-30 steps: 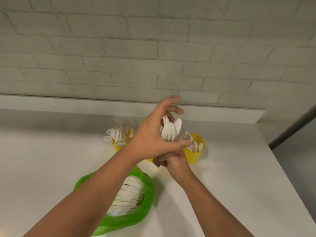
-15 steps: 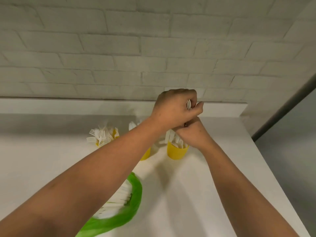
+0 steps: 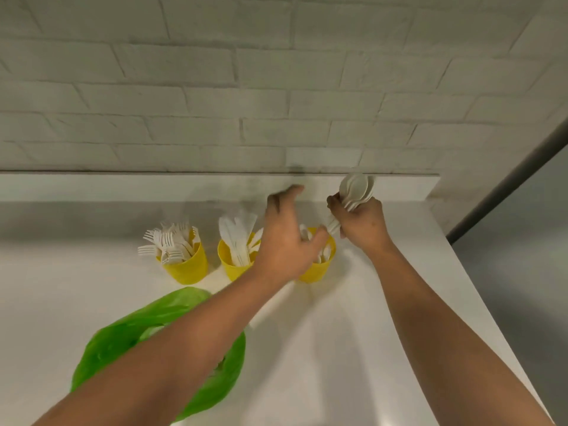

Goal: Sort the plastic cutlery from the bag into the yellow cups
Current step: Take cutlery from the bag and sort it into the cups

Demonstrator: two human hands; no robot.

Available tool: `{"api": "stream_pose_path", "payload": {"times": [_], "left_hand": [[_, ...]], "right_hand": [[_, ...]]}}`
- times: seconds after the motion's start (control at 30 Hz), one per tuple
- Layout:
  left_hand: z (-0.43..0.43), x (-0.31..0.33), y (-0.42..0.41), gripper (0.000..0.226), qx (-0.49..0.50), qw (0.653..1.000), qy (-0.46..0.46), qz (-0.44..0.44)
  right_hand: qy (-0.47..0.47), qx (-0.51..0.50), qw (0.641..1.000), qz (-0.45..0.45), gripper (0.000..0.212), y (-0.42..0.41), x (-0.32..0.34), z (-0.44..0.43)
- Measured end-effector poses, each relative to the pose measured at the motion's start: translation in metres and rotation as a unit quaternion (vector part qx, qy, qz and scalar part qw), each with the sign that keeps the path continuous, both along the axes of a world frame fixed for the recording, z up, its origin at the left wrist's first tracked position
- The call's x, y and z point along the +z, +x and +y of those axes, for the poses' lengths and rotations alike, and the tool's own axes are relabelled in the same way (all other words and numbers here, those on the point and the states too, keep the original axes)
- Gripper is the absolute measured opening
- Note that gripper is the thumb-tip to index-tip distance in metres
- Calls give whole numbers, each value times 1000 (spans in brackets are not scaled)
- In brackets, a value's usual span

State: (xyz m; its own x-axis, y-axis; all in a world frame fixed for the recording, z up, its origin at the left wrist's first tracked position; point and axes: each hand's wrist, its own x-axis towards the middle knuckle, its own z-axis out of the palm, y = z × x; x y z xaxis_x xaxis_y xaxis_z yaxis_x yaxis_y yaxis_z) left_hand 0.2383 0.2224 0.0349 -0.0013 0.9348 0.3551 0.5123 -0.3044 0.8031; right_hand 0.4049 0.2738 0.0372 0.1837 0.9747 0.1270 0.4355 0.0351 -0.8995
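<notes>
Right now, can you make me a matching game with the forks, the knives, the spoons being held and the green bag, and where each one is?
Things:
1. forks
2. knives
3. bunch of spoons
4. green bag

Places:
A. gripped in the right hand
B. in the left yellow cup
C. lying on the table, nearest the camera
D. in the middle yellow cup

Pairs: 1-B, 2-D, 3-A, 4-C.
</notes>
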Motion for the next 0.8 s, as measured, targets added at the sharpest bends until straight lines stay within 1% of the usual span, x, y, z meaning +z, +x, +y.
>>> {"api": "stream_pose_path", "payload": {"times": [0.03,0.1,0.13,0.2,0.27,0.33,0.4,0.47,0.5,0.53,0.63,0.73,0.8], "left_hand": [[-8,-13,0,93,-3,1000,-16,18],[-18,-32,2,117,-16,998,-56,25],[-21,-38,4,126,-24,996,-80,23],[-20,-48,8,133,-34,993,-109,27],[-15,-55,9,130,-43,991,-124,16],[-9,-61,8,118,-41,991,-128,23],[-5,-65,5,109,-37,990,-124,48],[-1,-68,1,105,-41,990,-124,61],[0,-69,-1,104,-45,989,-124,64],[2,-70,-2,103,-49,989,-124,67],[7,-73,-3,99,-57,988,-119,84],[13,-76,-2,96,-70,986,-118,99],[16,-76,-2,96,-77,983,-114,120]], "right_hand": [[-8,-13,1000,0,28,-2,-11,0],[-17,-25,1000,-3,25,-5,-31,-2],[-26,-24,999,-1,24,-7,-40,-2],[-56,-5,998,4,22,-10,-52,-3],[-88,37,995,-1,23,-11,-57,-2],[-97,90,991,-13,30,-9,-59,-1],[-93,119,989,0,43,-6,-56,-2],[-59,108,992,6,57,-1,-53,-2],[-33,101,994,-2,57,0,-51,-2],[-14,100,995,-6,53,0,-50,-1],[2,119,993,-24,36,-8,-50,-1],[-5,116,990,-77,34,-15,-59,-2],[-13,113,989,-94,36,-19,-60,-1]]}}
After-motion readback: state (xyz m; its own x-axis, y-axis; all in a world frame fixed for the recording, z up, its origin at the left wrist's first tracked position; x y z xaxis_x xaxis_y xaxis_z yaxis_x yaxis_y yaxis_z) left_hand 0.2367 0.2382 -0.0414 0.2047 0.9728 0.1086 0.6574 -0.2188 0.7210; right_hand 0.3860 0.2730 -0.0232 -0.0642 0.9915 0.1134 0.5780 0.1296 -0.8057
